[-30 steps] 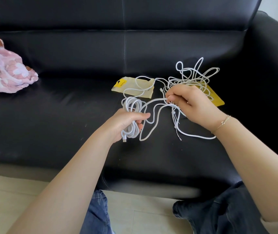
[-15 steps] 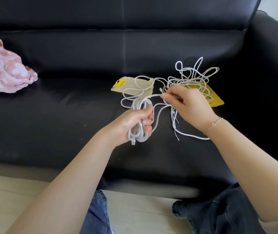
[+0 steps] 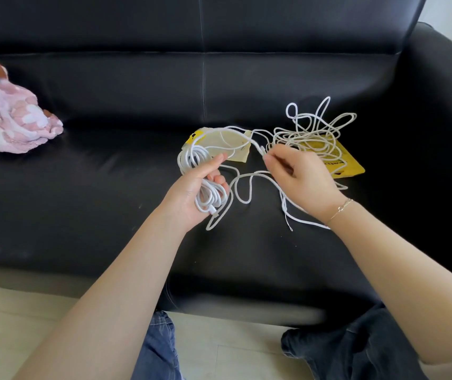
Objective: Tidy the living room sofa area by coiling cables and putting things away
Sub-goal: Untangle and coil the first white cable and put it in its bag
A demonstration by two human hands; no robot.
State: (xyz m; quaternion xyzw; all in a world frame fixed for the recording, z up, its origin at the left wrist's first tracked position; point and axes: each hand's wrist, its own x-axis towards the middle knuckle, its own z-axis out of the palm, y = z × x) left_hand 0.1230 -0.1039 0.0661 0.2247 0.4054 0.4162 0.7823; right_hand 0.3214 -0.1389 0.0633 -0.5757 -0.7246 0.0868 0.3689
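Your left hand is curled round a coil of smooth white cable, several round loops bunched in the palm, held just above the seat of the black leather sofa. One strand runs from the coil in loose waves to your right hand, whose fingertips pinch the cable near a small plug. Behind that hand lies a tangle of thin white cord (all loops and knots) on a glossy yellow bag. A paler flat packet lies just behind the coil. A pink, fluffy blanket sits far left.
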